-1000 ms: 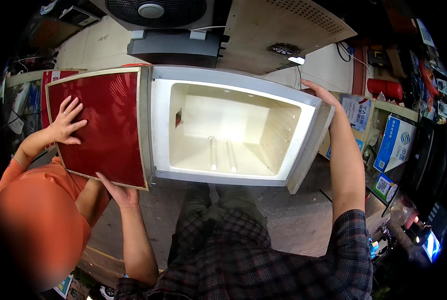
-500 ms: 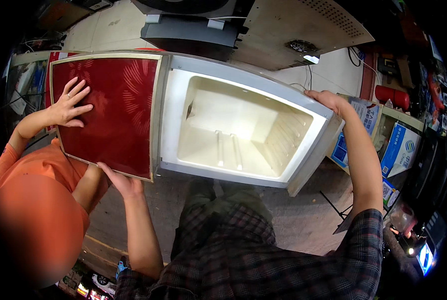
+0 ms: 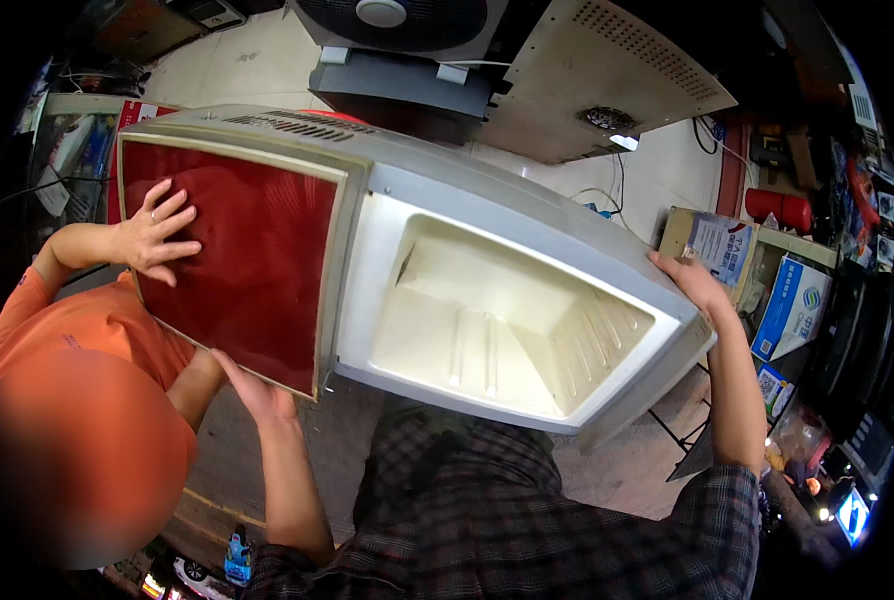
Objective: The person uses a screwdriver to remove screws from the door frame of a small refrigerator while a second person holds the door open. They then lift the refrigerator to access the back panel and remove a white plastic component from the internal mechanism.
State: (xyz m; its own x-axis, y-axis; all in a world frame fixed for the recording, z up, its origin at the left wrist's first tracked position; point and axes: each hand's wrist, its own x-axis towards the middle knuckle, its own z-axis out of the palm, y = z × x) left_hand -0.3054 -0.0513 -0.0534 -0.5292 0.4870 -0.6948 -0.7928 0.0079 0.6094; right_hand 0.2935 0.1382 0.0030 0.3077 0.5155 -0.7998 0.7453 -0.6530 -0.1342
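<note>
A grey refrigerator [image 3: 467, 185] lies sideways in front of me, its red glossy door [image 3: 257, 240] closed on the left. On the right its white-lined compartment [image 3: 527, 270] faces up, and no door covers it. My left hand [image 3: 262, 395] is at the lower edge of the red door, thumb along the rim and the other fingers hidden underneath. With my right hand [image 3: 697, 285] I grip the right end of the body by its upper corner. A co-worker's hand [image 3: 157, 235], fingers spread, presses flat on the red door.
The co-worker in an orange shirt [image 3: 97, 320] is close on my left. Beyond the refrigerator stand a fan-like appliance [image 3: 392, 60] and a perforated metal panel [image 3: 617, 80]. To the right are a blue-and-white box [image 3: 792, 308], a cardboard box [image 3: 707, 240] and a red cylinder [image 3: 779, 210].
The refrigerator has shifted right and towards me and tilted, so its slotted far side now shows. My hands and the co-worker's hand moved with it.
</note>
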